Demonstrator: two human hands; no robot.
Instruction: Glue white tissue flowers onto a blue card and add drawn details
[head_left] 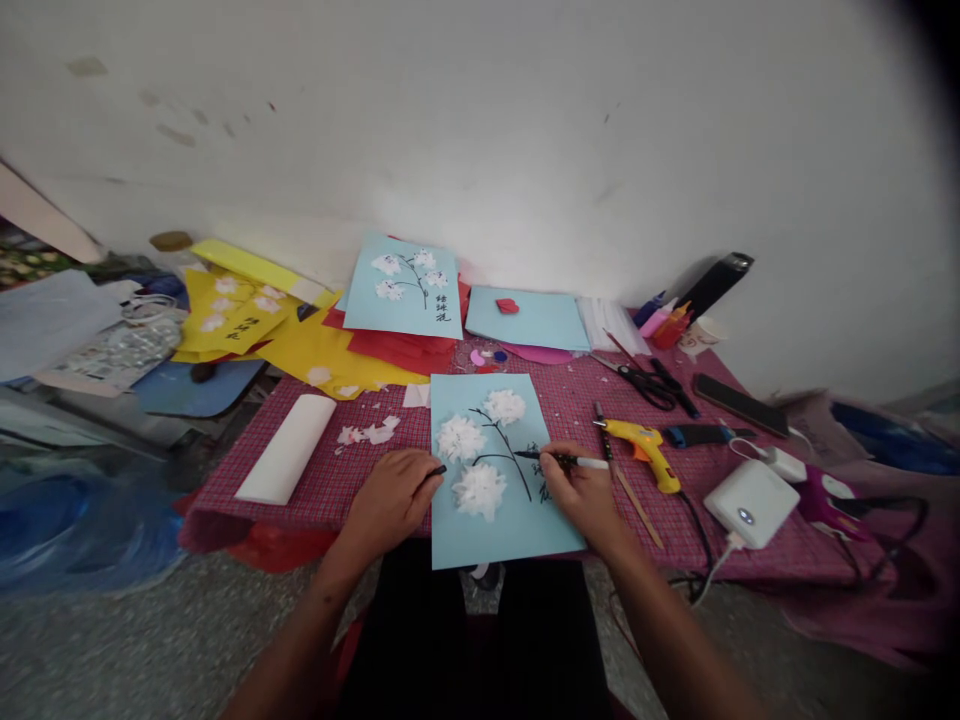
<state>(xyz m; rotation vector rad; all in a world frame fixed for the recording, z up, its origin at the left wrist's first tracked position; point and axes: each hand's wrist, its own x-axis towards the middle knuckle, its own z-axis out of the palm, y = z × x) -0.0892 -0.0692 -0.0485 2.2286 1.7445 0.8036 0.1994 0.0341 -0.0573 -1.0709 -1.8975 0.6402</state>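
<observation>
The red-plaid tablecloth (pixel 322 490) covers the work surface; its right side is cut across by a cable and blurs toward the frame margin. A translucent blue plastic object (pixel 45 520), cut off at the left, is too blurred to classify. The light-blue sheet (pixel 450 545) lies in front of me, its near edge projecting past the table edge; it carries three white paper blossoms (pixel 478 490) and a black-inked branch. My right hand (pixel 585 495) and its pen partly cover the characters at its right side. Open cloth separates the sheet from the white paper roll (pixel 285 450) at left; the yellow glue gun (pixel 645 445) and a wooden stick (pixel 639 510) bound the right side. The lidded jar (pixel 172 250) at far left has unreadable contents; the small squeeze bottles (pixel 673 326) at the back right hold red, pink and dark-blue material. My right fingers grip the black-and-white marker pen (pixel 574 461), tip at the branch stem. My left hand (pixel 394 500) pinches a small black piece (pixel 436 471), mostly hidden by the fingers, beside the sheet's left edge.
</observation>
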